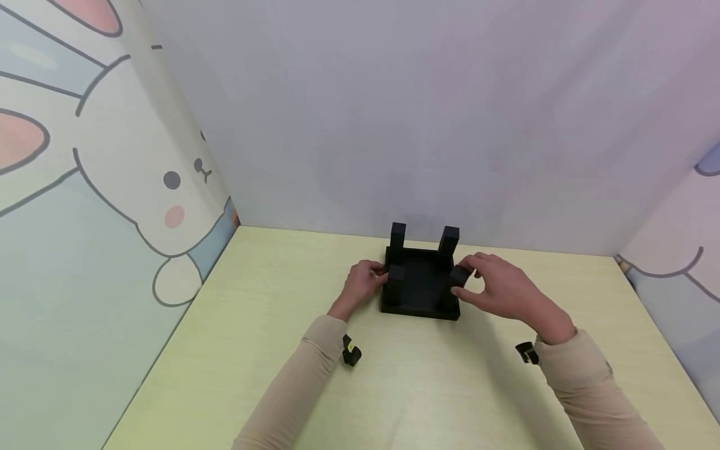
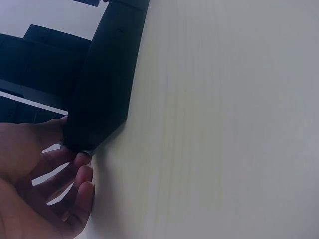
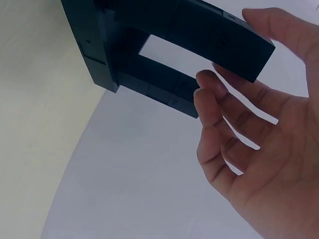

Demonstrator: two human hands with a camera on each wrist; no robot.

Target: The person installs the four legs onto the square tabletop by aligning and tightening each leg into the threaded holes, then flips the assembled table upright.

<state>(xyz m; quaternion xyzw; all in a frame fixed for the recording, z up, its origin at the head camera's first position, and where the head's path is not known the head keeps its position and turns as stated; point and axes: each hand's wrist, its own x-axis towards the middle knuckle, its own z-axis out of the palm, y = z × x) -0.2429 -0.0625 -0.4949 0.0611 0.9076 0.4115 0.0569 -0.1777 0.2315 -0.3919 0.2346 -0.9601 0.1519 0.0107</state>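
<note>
A small black square base (image 1: 420,281) with upright block legs at its corners, like an upturned little table, rests on the tabletop. At its left side is my left hand (image 1: 360,286); in the left wrist view its thumb and fingers grip the base's corner (image 2: 94,119). My right hand (image 1: 503,290) pinches the top of the front right leg (image 1: 459,276) between thumb and fingers. The right wrist view shows that leg (image 3: 214,37) from close by, the thumb on one face and fingertips on the other. Two rear legs, including the back left leg (image 1: 397,236), stand untouched.
The pale yellow tabletop (image 1: 225,375) meets a light hanging cloth (image 1: 422,125) just behind the black piece. A rabbit-printed panel (image 1: 129,156) borders the left side, with another printed panel (image 1: 675,269) at the right. Small black devices show at both sleeve cuffs.
</note>
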